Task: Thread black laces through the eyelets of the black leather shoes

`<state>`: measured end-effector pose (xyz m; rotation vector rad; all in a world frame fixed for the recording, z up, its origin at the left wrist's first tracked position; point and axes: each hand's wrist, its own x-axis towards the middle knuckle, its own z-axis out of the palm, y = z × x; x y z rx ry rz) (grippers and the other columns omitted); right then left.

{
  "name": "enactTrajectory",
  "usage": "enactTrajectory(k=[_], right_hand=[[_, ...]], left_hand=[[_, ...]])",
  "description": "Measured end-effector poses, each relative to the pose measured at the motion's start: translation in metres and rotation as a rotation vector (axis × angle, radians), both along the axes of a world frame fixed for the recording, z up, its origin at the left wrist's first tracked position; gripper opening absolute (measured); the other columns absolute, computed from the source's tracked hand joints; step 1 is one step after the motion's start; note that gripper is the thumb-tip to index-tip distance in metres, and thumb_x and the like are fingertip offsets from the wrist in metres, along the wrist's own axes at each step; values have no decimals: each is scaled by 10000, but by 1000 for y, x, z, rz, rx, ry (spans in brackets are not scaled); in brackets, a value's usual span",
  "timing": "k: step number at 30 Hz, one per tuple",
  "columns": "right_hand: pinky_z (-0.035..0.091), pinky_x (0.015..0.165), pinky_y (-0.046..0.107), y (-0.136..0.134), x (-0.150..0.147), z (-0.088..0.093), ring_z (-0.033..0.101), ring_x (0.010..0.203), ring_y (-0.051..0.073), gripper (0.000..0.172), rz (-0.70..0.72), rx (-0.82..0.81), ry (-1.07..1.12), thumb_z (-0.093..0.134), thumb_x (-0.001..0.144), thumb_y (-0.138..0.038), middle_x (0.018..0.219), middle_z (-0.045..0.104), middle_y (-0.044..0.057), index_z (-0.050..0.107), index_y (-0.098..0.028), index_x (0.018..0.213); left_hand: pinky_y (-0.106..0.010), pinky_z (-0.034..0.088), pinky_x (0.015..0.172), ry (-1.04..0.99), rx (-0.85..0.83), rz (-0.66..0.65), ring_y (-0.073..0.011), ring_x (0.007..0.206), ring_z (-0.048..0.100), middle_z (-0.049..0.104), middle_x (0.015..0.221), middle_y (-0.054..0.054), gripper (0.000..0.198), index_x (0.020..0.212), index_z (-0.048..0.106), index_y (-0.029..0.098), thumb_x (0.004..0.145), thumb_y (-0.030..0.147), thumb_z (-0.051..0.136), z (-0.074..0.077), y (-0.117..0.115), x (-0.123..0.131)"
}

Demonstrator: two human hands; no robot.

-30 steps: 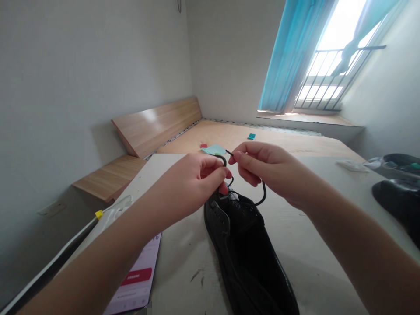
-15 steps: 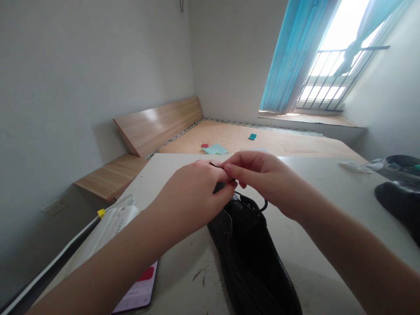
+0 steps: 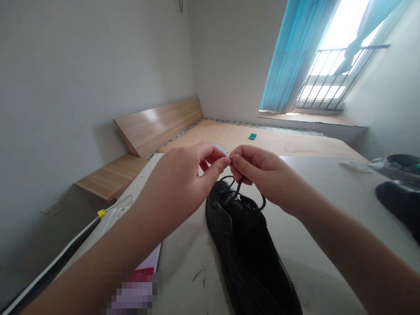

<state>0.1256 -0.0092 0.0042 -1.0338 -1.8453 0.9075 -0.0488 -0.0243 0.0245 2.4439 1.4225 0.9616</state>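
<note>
A black lace-up shoe (image 3: 252,253) lies on the white table with its toe pointing away from me and its opening toward me. Its black shoelace (image 3: 240,187) rises in loops from the eyelets. Above the toe, my right hand (image 3: 259,173) pinches the lace between thumb and forefinger. My left hand (image 3: 193,175) meets it there, thumb and forefinger closed at the lace's end. The fingertips of both hands almost touch, and the tip of the lace is mostly hidden between them.
A phone (image 3: 147,267), partly blurred, and a white power strip (image 3: 113,218) with a cable lie at left under my forearm. Another black shoe (image 3: 398,203) stands at the right edge near clear plastic (image 3: 356,166). Beyond the white table (image 3: 187,271) is a bed (image 3: 229,131).
My left hand has drawn back and lifted off the shoe, so the toe and lace loops now show. Both hands' fingertips have come together higher up on the lace.
</note>
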Motion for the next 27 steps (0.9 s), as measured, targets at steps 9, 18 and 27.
enactTrajectory(k=[9, 18, 27], right_hand=[[353, 553, 249, -4, 3, 6, 466, 602, 108, 250, 0, -5, 1, 551, 898, -332, 632, 509, -21, 547, -178, 701], [436, 653, 276, -15, 21, 27, 535, 718, 143, 346, 320, -267, 164, 514, 925, -447, 686, 518, 9, 593, -190, 707], [288, 440, 278, -39, 40, 49, 340, 449, 106, 391, 34, 43, -113, 455, 914, -539, 543, 420, -15, 573, -251, 678]], left_hand=[[-261, 314, 512, 8, 59, 1, -135, 569, 556, 674, 649, 46, 273, 827, 736, 277, 898, 431, 522, -2, -1, 2], [-275, 479, 659, -257, 166, 20, -149, 706, 621, 718, 779, 40, 179, 826, 717, 277, 886, 362, 571, 8, -14, 6], [-335, 457, 946, -106, -268, -237, -204, 1132, 562, 611, 1270, -20, 392, 1287, 540, 260, 916, 358, 459, -12, 1, 4]])
